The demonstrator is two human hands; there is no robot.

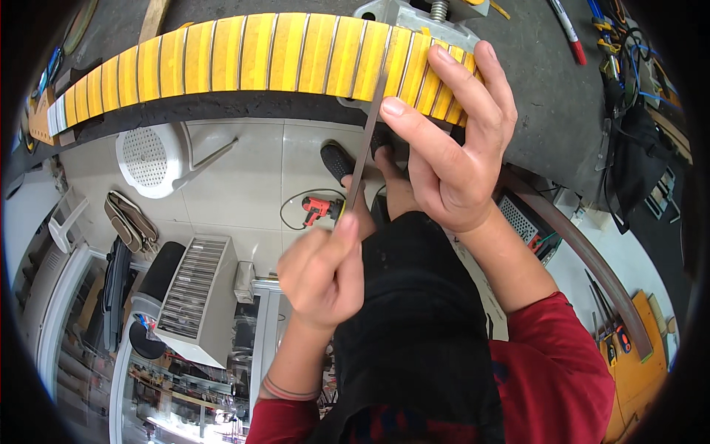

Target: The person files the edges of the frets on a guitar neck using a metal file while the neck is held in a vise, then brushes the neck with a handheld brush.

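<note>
A guitar neck (255, 55) lies across the bench edge, its fretboard covered in yellow tape strips with bare metal frets between them. My left hand (322, 274), slightly blurred, is closed around the lower end of a slim dark file (362, 159). The file's far end lies over the fretboard, along a fret right of the middle. My right hand (466, 140) is open over the neck's right end, fingers spread. One of its fingertips sits right beside the file, touching or nearly so; the upper fingers reach over the taped frets.
A metal vise (421, 22) stands behind the neck on the dark bench (547, 111). A red-capped marker (568, 33) and cables lie at the far right. Below are a white stool (151, 159), a red power tool (316, 209) on the floor and a slatted white box (196, 300).
</note>
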